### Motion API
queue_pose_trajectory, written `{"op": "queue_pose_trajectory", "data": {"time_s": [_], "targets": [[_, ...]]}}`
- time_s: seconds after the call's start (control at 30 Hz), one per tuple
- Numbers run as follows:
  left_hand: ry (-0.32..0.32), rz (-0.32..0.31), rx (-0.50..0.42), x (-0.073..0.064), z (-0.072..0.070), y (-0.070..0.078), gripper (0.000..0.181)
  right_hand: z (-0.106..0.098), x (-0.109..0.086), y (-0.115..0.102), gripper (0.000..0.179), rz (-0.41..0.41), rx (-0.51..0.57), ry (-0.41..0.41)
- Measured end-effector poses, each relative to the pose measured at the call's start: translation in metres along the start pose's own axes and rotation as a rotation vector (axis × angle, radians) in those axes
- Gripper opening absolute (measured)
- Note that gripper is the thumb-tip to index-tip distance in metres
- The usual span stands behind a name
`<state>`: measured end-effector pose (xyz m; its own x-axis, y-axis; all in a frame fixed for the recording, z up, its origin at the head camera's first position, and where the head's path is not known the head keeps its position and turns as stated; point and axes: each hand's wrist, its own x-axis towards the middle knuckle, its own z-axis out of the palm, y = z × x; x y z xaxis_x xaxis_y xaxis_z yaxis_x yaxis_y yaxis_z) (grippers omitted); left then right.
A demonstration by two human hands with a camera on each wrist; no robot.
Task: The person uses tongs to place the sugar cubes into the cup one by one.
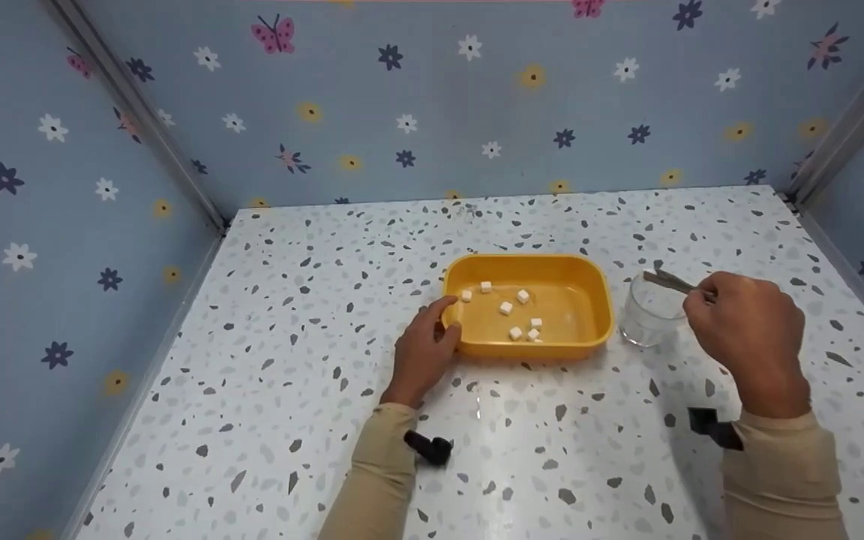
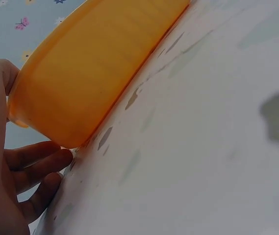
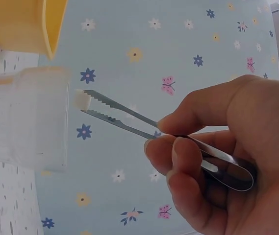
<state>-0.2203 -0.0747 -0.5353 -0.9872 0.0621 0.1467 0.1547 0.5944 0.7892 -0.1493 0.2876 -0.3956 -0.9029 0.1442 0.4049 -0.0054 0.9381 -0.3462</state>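
The left hand (image 1: 424, 349) grips the left end of a yellow plastic tub (image 1: 529, 349), thumb over the rim and fingers against the outside in the left wrist view. Inside the tub lie several small white cubes (image 1: 505, 307). Serrated metal tongs (image 3: 222, 156) are pinched between the thumb and fingers of the right hand (image 1: 751, 330). At their tips is one white cube (image 3: 82, 99), held just over the mouth of a clear glass (image 1: 643, 326). This glass stands upright to the right of the tub.
Everything stands on a white speckled tabletop (image 1: 289, 337). Blue flowered panels (image 1: 432, 97) rise behind it and along both sides. Black camera mounts (image 1: 429, 448) sit at both wrists.
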Motion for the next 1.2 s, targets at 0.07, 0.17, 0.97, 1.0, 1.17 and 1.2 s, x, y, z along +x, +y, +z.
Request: {"op": "queue_pose_trajectory", "data": {"time_s": [0.07, 0.17, 0.97, 1.0, 1.17, 1.2], "targets": [[-0.002, -0.002, -0.003, 0.0, 0.0, -0.001, 0.044, -0.001, 0.001, 0.001, 0.022, 0.013, -0.003, -0.019], [-0.005, -0.009, -0.01, 0.0, 0.0, -0.001, 0.044, -0.002, 0.002, 0.003, 0.021, 0.036, -0.008, -0.062], [0.018, 0.014, 0.005, -0.001, 0.001, -0.002, 0.043, 0.022, 0.01, 0.018, 0.021, 0.103, -0.028, -0.295], [0.017, 0.012, 0.005, -0.001, 0.001, -0.002, 0.043, 0.022, 0.01, 0.018, 0.02, 0.105, -0.028, -0.299], [0.011, 0.011, -0.002, 0.0, 0.001, -0.001, 0.045, 0.021, 0.01, 0.017, 0.019, 0.109, -0.033, -0.302], [0.01, 0.012, -0.004, 0.0, 0.001, -0.001, 0.045, 0.021, 0.01, 0.016, 0.019, 0.108, -0.034, -0.301]]}}
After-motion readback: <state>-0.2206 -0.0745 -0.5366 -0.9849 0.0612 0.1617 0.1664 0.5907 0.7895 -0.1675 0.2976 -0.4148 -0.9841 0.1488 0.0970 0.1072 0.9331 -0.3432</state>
